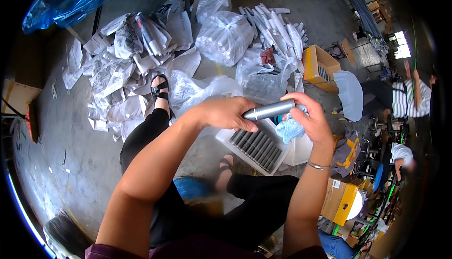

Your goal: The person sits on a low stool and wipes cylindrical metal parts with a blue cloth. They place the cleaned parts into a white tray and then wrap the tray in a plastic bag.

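Observation:
Between my two hands lies a grey metal tube (270, 110) with a bright ring near its left end, held nearly level. The fingers of my left hand (228, 112) close round that left end. My right hand (310, 120) grips the other end and also has a light blue cloth (289, 128) bunched under its fingers. Just below the tube stands a white plastic bin (225, 139) with a row of several dark grey tubes (256, 150) lying side by side. My hands and the cloth hide part of the bin's far side.
Crumpled newspaper (117, 78) covers the floor at the left. Clear plastic bags (225, 38) and paper-wrapped rolls (278, 28) lie ahead. A yellow carton (313, 66) and a grey-yellow bag (347, 153) stand at the right, where other people (414, 96) are.

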{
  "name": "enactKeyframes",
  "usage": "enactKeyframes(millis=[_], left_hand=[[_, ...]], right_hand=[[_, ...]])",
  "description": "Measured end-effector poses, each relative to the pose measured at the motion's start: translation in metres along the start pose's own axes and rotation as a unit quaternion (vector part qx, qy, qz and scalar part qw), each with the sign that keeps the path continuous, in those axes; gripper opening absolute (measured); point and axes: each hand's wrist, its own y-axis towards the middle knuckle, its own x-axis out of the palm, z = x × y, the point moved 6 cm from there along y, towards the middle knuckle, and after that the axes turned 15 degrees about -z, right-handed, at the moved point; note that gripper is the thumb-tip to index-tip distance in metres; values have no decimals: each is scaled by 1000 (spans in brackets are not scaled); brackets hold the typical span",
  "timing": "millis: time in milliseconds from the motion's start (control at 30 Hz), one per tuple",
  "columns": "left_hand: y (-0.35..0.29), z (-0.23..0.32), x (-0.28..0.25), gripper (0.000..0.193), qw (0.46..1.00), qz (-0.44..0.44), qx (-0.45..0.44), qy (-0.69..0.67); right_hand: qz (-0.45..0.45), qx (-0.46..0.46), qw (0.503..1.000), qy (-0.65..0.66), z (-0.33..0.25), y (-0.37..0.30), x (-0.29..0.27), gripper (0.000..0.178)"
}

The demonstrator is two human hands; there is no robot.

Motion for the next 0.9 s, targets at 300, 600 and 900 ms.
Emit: enactKeyframes(millis=[300, 600, 900], left_hand=[[0, 3, 3, 36, 986, 31, -1, -167], [2, 12, 0, 33, 970, 43, 25, -237], [11, 8, -3, 35, 968, 204, 132, -68]], right_hand=[[106, -112, 978, 139, 18, 11, -6, 31], [75, -146, 956, 245, 14, 27, 0, 43], [122, -149, 951, 241, 21, 26, 0, 35]])
